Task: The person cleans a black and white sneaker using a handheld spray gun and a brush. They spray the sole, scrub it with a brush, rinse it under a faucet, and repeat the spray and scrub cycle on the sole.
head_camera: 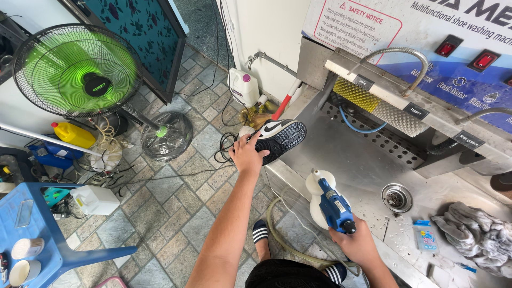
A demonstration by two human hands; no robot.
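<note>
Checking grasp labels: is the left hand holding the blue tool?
No, the left hand grips a shoe; the right hand holds the blue tool.

arms: bare, no sleeves | shorts: black | slides: black, white stripes

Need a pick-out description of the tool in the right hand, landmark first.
Start at the steel sink basin of the shoe washing machine. At its near edge the right hand grips a handheld electric scrubber. Its blue body and white round head set it apart from the black-and-white sneaker in the left hand.
</note>
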